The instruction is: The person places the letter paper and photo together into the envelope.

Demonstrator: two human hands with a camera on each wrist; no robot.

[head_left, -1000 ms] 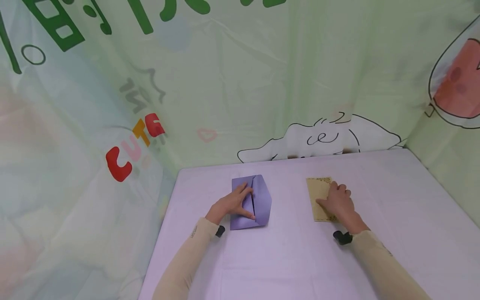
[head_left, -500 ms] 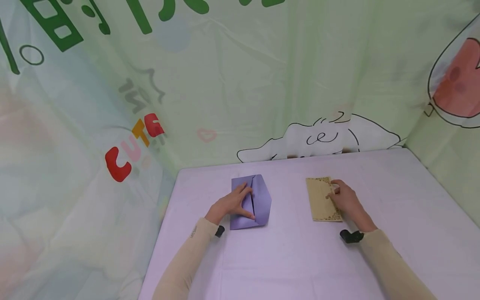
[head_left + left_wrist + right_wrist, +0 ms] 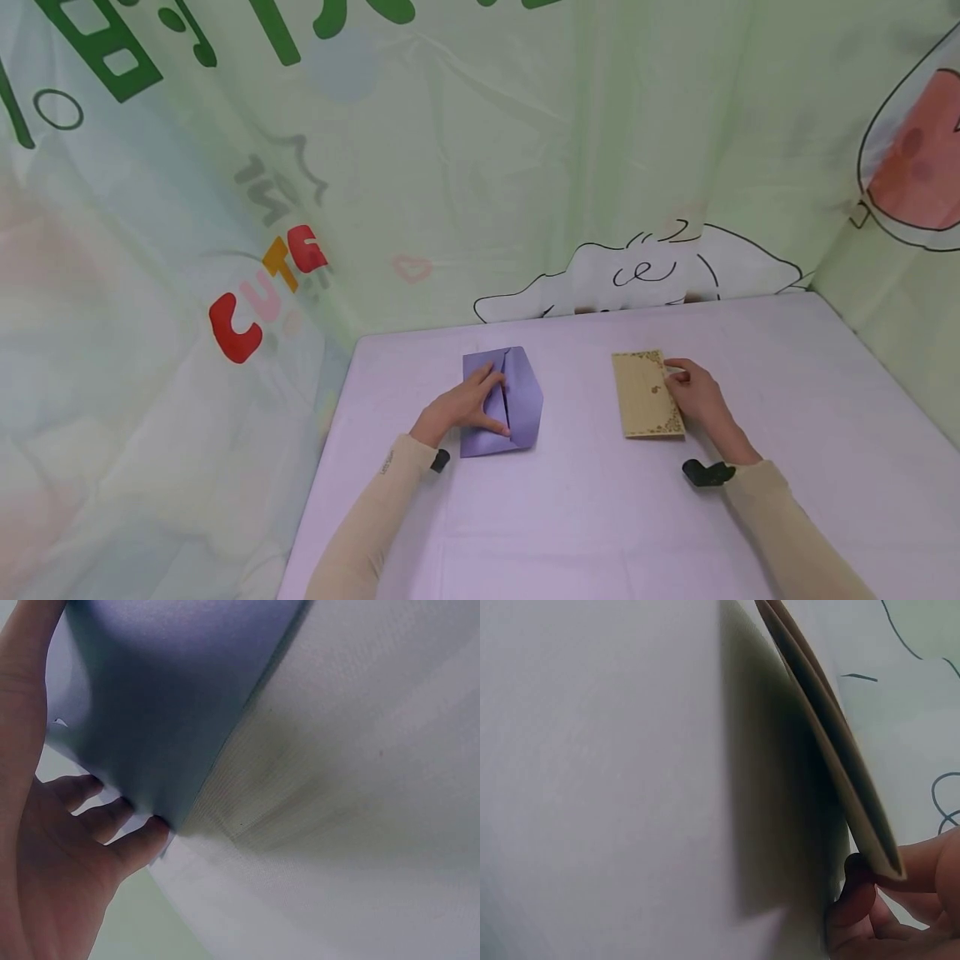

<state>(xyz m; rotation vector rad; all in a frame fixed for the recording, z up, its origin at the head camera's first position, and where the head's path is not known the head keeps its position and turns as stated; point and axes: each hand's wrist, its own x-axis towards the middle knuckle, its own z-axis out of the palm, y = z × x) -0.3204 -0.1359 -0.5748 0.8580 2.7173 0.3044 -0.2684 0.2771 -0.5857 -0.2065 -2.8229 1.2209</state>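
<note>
A purple envelope (image 3: 528,400) lies on the table with its pointed flap spread to the right. Across its body rests my left hand (image 3: 467,407), thumb and fingers apart near the slit beside the flap. The left wrist view has the envelope (image 3: 180,682) large at the top, fingertips at its edge. To the right, my right hand (image 3: 701,398) pinches the right edge of a tan folded card (image 3: 637,396) with a dark floral border. In the right wrist view the card (image 3: 844,750) shows its two layers slightly parted, raised at that edge above its shadow, thumb beneath.
The table (image 3: 570,517) is covered with a pale lilac cloth. A printed curtain (image 3: 487,167) hangs right behind it and along the left side. Dark wrist-camera mounts (image 3: 708,473) sit at both cuffs.
My right hand has slid from on top of the card to its right edge and now pinches it, with that edge raised. My left hand and the envelope have stayed put.
</note>
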